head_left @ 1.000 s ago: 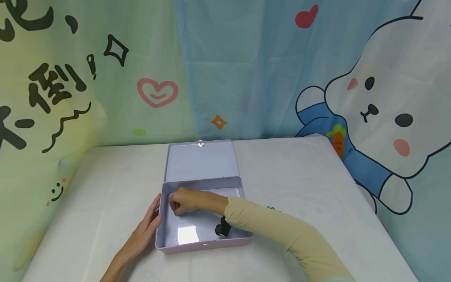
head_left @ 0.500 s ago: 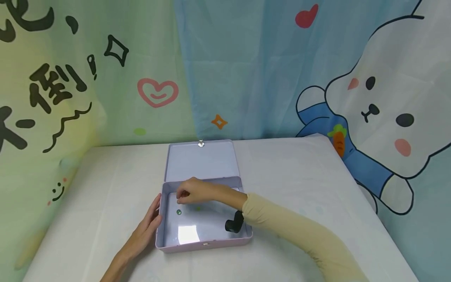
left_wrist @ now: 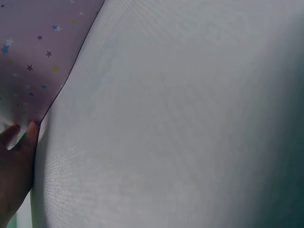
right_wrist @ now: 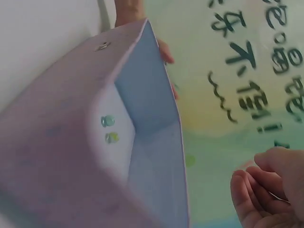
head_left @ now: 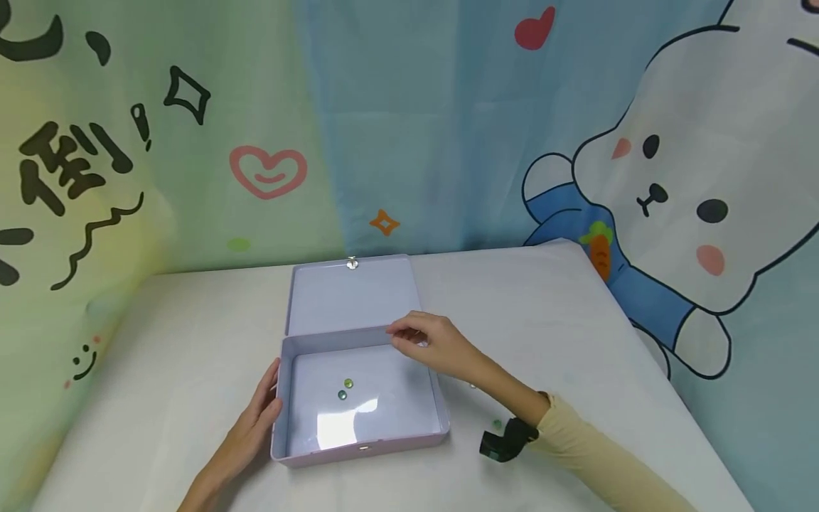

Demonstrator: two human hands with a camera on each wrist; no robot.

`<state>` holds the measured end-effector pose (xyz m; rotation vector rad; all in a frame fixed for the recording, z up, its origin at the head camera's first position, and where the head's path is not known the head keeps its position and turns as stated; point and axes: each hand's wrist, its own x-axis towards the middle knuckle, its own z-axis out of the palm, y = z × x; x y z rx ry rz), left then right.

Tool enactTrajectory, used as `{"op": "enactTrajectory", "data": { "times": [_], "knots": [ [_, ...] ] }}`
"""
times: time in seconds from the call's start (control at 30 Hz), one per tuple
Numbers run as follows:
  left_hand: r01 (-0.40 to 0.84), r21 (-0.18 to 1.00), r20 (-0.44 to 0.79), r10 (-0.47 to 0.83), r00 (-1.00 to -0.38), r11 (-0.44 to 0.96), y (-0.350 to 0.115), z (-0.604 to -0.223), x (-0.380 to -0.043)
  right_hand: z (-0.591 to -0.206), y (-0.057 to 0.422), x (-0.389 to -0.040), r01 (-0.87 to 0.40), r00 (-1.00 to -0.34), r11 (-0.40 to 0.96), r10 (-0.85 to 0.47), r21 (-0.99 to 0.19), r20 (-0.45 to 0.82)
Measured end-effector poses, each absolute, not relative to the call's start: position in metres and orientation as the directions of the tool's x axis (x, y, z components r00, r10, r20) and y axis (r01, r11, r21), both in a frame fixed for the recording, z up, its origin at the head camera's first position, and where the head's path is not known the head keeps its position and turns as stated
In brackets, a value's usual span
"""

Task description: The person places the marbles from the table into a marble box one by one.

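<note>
An open lilac tin box (head_left: 361, 449) stands on the table, its hinged lid (head_left: 352, 295) laid back behind it. A green glass gem (head_left: 342, 395) and a yellow-green gem (head_left: 348, 383) lie side by side on its floor; the right wrist view shows the pair too. My left hand (head_left: 246, 427) rests against the box's left wall, fingers extended. My right hand (head_left: 435, 343) hovers over the back right corner, its fingers loosely bent. Between its thumb and fingertips, the right wrist view (right_wrist: 268, 190) shows nothing.
A green gem (head_left: 497, 424) lies on the white cloth (head_left: 512, 299) right of the box, beside the black wrist camera (head_left: 508, 441). Another small pale piece (head_left: 472, 385) sits partly by the right forearm. A printed curtain (head_left: 397, 121) hangs behind the table.
My right hand has risen from the left part of the box and moved right, uncovering both gems on its floor. The left hand keeps its place at the box; the head view has turned slightly right.
</note>
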<state>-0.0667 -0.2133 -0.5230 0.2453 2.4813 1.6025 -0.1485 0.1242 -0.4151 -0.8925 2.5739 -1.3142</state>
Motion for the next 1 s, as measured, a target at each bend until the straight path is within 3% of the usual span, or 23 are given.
{"op": "enactTrajectory", "data": {
  "times": [0.13,0.3,0.63,1.0],
  "knots": [
    [0.049,0.910,-0.052,0.231,-0.972,0.411,-0.214,-0.523,-0.065,-0.429,0.157,-0.134,-0.338,-0.899,0.488,-0.420,-0.805,0.124],
    [0.056,0.908,-0.047,0.234,-0.971,0.414,-0.213,-0.523,-0.065,-0.447,0.202,-0.114,-0.315,-0.936,0.543,-0.314,-0.778,0.160],
    [0.054,0.904,-0.050,0.231,-0.972,0.423,-0.215,-0.525,-0.065,-0.488,0.273,-0.064,-0.392,-0.911,0.730,-0.222,-0.560,0.349],
    [0.031,0.887,-0.075,0.210,-0.975,0.460,-0.214,-0.522,-0.066,-0.530,0.291,-0.032,-0.460,-0.887,0.622,-0.301,-0.633,0.349]
  ]
}}
